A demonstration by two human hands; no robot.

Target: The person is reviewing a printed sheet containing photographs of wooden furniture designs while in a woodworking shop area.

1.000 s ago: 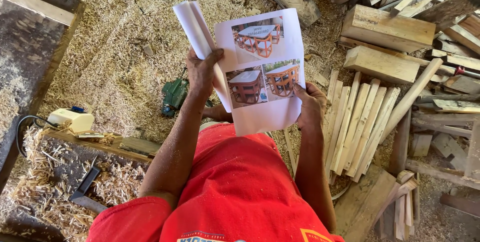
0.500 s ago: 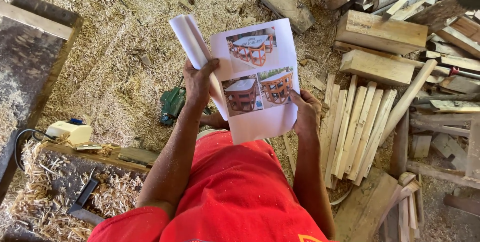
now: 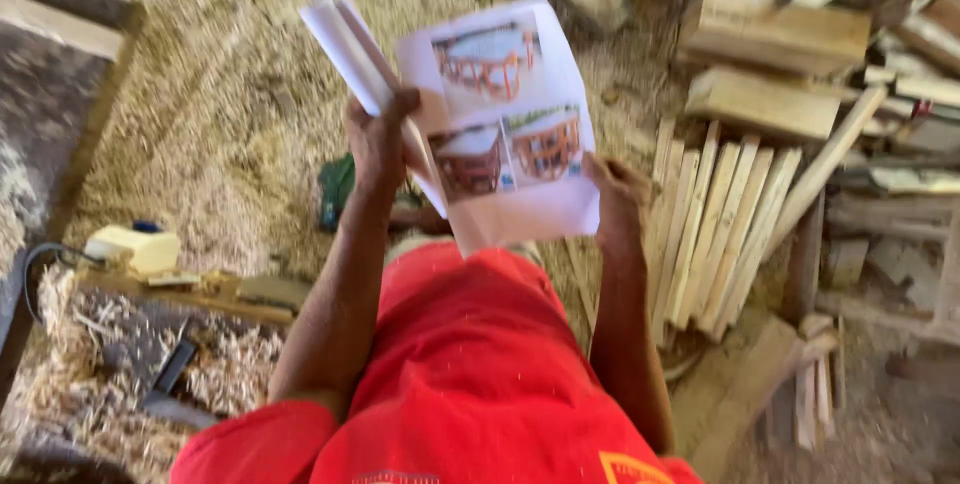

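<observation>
Together, both hands grip the printed sheets (image 3: 505,124): left hand (image 3: 378,139) clamped on one edge, right hand (image 3: 618,189) on the other.

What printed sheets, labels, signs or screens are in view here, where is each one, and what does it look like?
Printed sheet: held up in the middle between the left hand and right hand; white paper with three colour pictures of reddish-brown wooden furniture.
Folded-back pages: behind the sheet's left edge, plain white.
Shirt print: bottom edge, an orange mark on red cloth, mostly cut off.
No signs or screens show.
</observation>
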